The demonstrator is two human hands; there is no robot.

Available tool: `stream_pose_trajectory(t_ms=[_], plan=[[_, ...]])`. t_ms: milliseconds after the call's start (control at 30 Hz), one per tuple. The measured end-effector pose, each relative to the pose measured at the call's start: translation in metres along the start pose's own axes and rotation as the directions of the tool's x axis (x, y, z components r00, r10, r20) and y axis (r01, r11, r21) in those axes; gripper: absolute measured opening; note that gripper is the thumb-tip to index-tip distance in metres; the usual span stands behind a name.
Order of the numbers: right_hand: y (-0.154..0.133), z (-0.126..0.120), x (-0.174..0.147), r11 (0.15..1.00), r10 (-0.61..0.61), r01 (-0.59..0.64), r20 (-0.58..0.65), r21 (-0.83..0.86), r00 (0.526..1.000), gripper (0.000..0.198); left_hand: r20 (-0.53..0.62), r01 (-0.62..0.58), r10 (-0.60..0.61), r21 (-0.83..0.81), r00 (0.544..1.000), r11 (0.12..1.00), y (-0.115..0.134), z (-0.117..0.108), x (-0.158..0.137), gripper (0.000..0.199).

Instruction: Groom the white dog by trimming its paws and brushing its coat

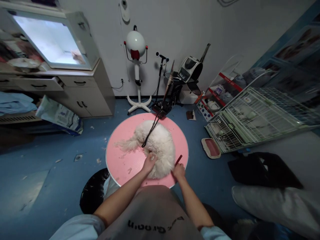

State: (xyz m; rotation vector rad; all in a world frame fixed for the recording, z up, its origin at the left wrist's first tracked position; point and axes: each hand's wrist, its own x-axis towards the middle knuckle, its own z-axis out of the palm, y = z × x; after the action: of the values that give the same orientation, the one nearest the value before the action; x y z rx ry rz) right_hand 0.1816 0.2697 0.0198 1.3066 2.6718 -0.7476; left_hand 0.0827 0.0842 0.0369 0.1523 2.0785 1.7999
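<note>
A white, fluffy long-haired animal (pixel 163 143) lies curled on a round pink grooming table (pixel 120 163). Its tail fans out to the left, and I cannot make out its head. My left hand (pixel 150 161) is closed against the animal's near side, with its fingers in the fur. At the animal's right edge my right hand (pixel 178 171) is wrapped around a slim dark red grooming tool (pixel 178 160). The tool's upper end sticks out above the fist; its working end is hidden. A black grooming leash (pixel 151 130) runs from the far rim down onto the animal.
Behind the table stand a white dryer on a stand (pixel 135 45) and a black tripod (pixel 160 73). To the right are wire cages (pixel 240 120) and a litter tray (pixel 211 148). A black bin (pixel 93 190) sits by the near left rim. Cabinets (pixel 85 90) line the left.
</note>
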Motion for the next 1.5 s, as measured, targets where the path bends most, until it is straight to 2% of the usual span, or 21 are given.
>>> stream_pose_trajectory(t_ms=[100,167,267,367,433,467,567,633,700,767,833,900,933,1000,1067,1133,1200,1333,1400,1433,1500], plan=[[0.017,0.01,-0.008,1.0,0.031,-0.031,-0.011,-0.003,0.999,0.027,0.131,0.038,-0.044,0.048,0.99,0.998,-0.002,0.004,-0.003,0.028],[0.023,0.004,-0.01,0.998,0.052,-0.052,-0.022,0.017,0.998,0.026,0.233,0.056,-0.067,0.055,0.97,0.997,0.0,0.004,-0.006,0.032],[0.018,-0.02,-0.015,0.983,0.068,-0.034,-0.184,0.181,0.981,0.036,0.359,0.064,-0.057,-0.006,0.932,0.998,0.003,0.004,-0.01,0.041],[-0.008,-0.047,-0.028,0.861,-0.095,0.241,-0.324,0.447,0.941,0.039,0.435,0.103,-0.083,-0.023,0.897,0.994,0.007,0.005,-0.015,0.041],[-0.029,-0.061,-0.034,0.779,-0.301,0.385,-0.244,0.495,0.922,0.033,0.455,0.13,-0.109,-0.016,0.884,0.991,0.009,0.006,-0.017,0.037],[-0.038,-0.068,-0.036,0.774,-0.351,0.41,-0.213,0.481,0.912,0.03,0.457,0.146,-0.123,-0.017,0.881,0.989,0.01,0.007,-0.017,0.037],[-0.049,-0.084,-0.034,0.805,-0.184,0.377,-0.412,0.457,0.892,0.028,0.456,0.188,-0.156,-0.025,0.876,0.982,0.009,0.007,-0.016,0.04],[-0.049,-0.09,-0.033,0.769,-0.127,0.393,-0.481,0.505,0.867,0.029,0.473,0.18,-0.137,-0.047,0.871,0.983,0.008,0.007,-0.016,0.04],[-0.048,-0.092,-0.033,0.739,-0.269,0.429,-0.355,0.52,0.895,0.028,0.504,0.174,-0.103,-0.096,0.858,0.98,0.008,0.007,-0.016,0.041],[-0.047,-0.094,-0.034,0.778,-0.361,0.427,-0.229,0.46,0.904,0.027,0.511,0.204,-0.116,-0.119,0.852,0.972,0.01,0.008,-0.016,0.041],[-0.045,-0.097,-0.033,0.834,-0.253,0.383,-0.341,0.398,0.906,0.028,0.5,0.237,-0.155,-0.105,0.852,0.966,0.014,0.008,-0.018,0.042],[-0.043,-0.1,-0.031,0.835,-0.141,0.359,-0.469,0.416,0.872,0.03,0.5,0.265,-0.175,-0.115,0.848,0.957,0.017,0.007,-0.02,0.044],[-0.042,-0.101,-0.031,0.82,-0.156,0.374,-0.459,0.434,0.874,0.03,0.506,0.277,-0.174,-0.136,0.845,0.951,0.019,0.007,-0.021,0.045],[-0.04,-0.101,-0.03,0.806,-0.287,0.399,-0.301,0.438,0.91,0.028,0.525,0.305,-0.177,-0.167,0.832,0.938,0.021,0.006,-0.022,0.048],[-0.038,-0.101,-0.03,0.844,-0.355,0.401,-0.189,0.355,0.916,0.025,0.531,0.322,-0.19,-0.168,0.826,0.932,0.022,0.006,-0.022,0.048],[-0.036,-0.101,-0.03,0.894,-0.277,0.36,-0.304,0.267,0.912,0.024,0.539,0.32,-0.187,-0.164,0.821,0.933,0.024,0.006,-0.023,0.047],[-0.035,-0.1,-0.031,0.893,-0.219,0.353,-0.417,0.278,0.882,0.026,0.55,0.308,-0.169,-0.17,0.818,0.936,0.025,0.006,-0.023,0.047],[-0.026,-0.101,-0.028,0.869,-0.306,0.361,-0.204,0.339,0.93,0.025,0.558,0.284,-0.164,-0.136,0.814,0.949,0.028,0.004,-0.026,0.045],[-0.021,-0.107,-0.025,0.926,-0.176,0.264,-0.31,0.27,0.934,0.024,0.54,0.27,-0.166,-0.119,0.825,0.955,0.03,0.003,-0.028,0.047],[-0.019,-0.109,-0.025,0.938,-0.097,0.222,-0.413,0.268,0.906,0.025,0.526,0.259,-0.163,-0.113,0.835,0.959,0.031,0.003,-0.029,0.047],[-0.02,-0.109,-0.026,0.91,-0.073,0.258,-0.487,0.325,0.871,0.027,0.513,0.233,-0.144,-0.114,0.846,0.966,0.033,0.003,-0.031,0.046]])
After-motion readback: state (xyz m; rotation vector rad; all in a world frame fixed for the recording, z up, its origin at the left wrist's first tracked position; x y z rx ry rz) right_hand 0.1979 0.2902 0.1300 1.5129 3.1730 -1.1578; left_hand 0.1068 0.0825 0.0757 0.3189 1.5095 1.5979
